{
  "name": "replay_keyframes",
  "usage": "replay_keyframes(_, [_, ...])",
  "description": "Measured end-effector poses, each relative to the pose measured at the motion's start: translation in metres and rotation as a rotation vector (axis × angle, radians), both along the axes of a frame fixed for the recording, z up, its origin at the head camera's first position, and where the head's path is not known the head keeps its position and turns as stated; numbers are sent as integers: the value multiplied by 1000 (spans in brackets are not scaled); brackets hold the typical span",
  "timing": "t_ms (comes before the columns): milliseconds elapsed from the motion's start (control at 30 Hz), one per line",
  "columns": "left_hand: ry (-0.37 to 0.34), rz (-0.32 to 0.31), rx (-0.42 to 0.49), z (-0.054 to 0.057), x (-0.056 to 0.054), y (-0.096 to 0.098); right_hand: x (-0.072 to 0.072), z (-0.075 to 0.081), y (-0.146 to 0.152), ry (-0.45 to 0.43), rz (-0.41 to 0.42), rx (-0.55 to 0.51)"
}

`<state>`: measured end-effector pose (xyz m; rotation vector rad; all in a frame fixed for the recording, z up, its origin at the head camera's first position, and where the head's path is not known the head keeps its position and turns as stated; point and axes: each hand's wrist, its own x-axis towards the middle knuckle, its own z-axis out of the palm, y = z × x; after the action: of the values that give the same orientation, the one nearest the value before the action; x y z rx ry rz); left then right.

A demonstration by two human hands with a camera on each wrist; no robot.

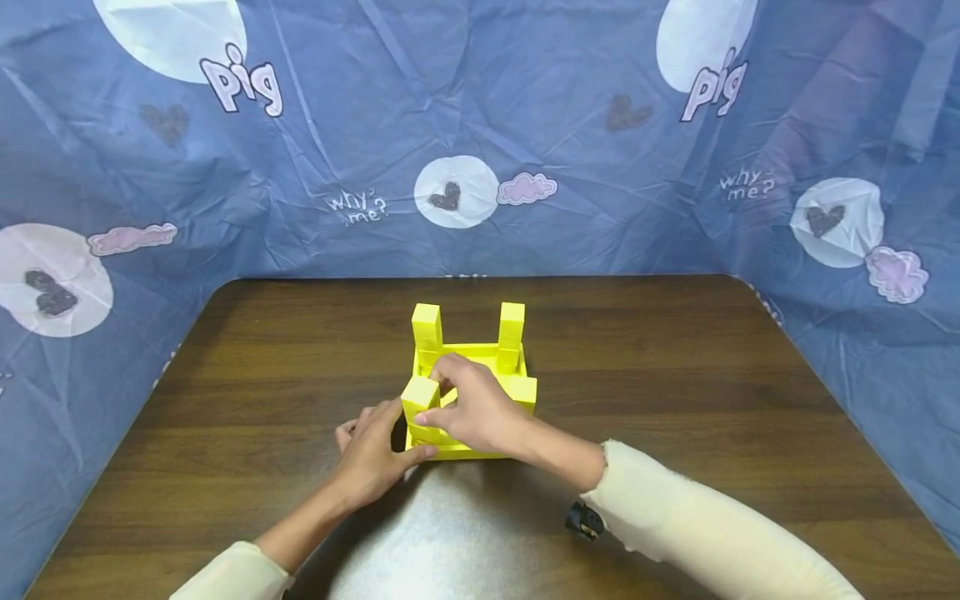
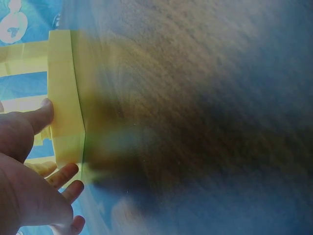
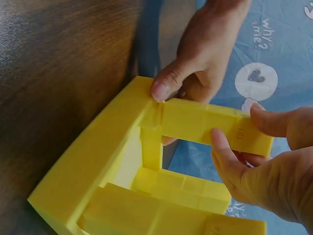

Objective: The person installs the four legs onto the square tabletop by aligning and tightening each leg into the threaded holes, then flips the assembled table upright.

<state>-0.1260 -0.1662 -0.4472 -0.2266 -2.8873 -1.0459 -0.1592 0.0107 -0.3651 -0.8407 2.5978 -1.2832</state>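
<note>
A yellow square frame (image 1: pixel 465 455) lies on the table with a square yellow post standing at each corner. My right hand (image 1: pixel 483 408) pinches the front left post (image 3: pixel 205 125) near its top, thumb on one side and fingers on the other. This post's top looks slightly turned compared with the rear posts. With thumb on the rim and fingers along the outside, my left hand (image 1: pixel 371 454) grips the frame's front left corner. The rear left post (image 1: pixel 427 327), rear right post (image 1: pixel 512 325) and front right post (image 1: pixel 525 390) stand untouched.
The brown wood-grain table (image 1: pixel 675 358) extends around the frame on every side. Behind and beside it hangs a blue printed sheet (image 1: pixel 600 225). A small black device (image 1: pixel 583 521) shows under the right sleeve.
</note>
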Motion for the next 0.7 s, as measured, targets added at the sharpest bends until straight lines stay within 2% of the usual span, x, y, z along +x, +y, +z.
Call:
replay_keyframes(200, [5,-5,0,0,0,-1,1,-7,-5,15,-44,-16])
replay_keyframes(500, [-3,-11,0,0,0,-1,0,-10,-3,-51,72,-51])
replay_keyframes(700, [-1,-11,8,0,0,-1,-2,-10,-3,-92,70,-97])
